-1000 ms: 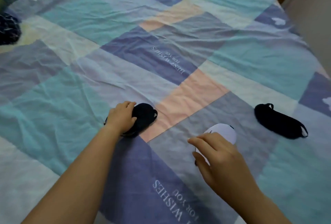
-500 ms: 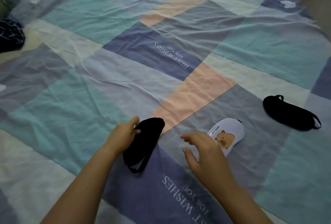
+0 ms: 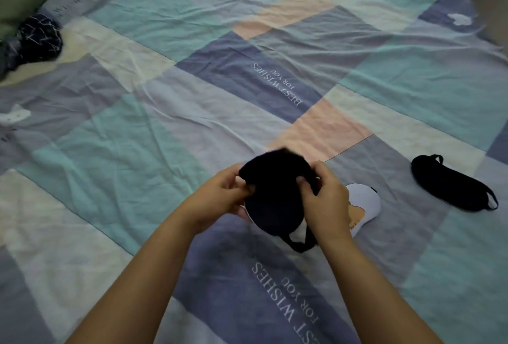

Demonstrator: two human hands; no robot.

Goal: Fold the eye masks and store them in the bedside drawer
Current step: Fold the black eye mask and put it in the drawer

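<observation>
A black eye mask (image 3: pixel 275 195) is held up above the bedspread between both hands, its strap loop dangling below. My left hand (image 3: pixel 220 198) pinches its left edge and my right hand (image 3: pixel 325 200) grips its right edge. Behind my right hand lies a white eye mask (image 3: pixel 365 206) with a brown bear print, partly hidden. A second black eye mask (image 3: pixel 450 189) lies flat on the bedspread to the right. No drawer is in view.
A patchwork bedspread (image 3: pixel 165 129) in teal, blue, pink and white covers the bed. A dark patterned bundle of cloth (image 3: pixel 38 38) and a green cushion (image 3: pixel 16 0) sit at the far left. The bed's right edge (image 3: pixel 492 27) runs along the upper right.
My left hand lifted the black eye mask off the bedspread. My right hand left the white mask and took hold of the black one's other edge.
</observation>
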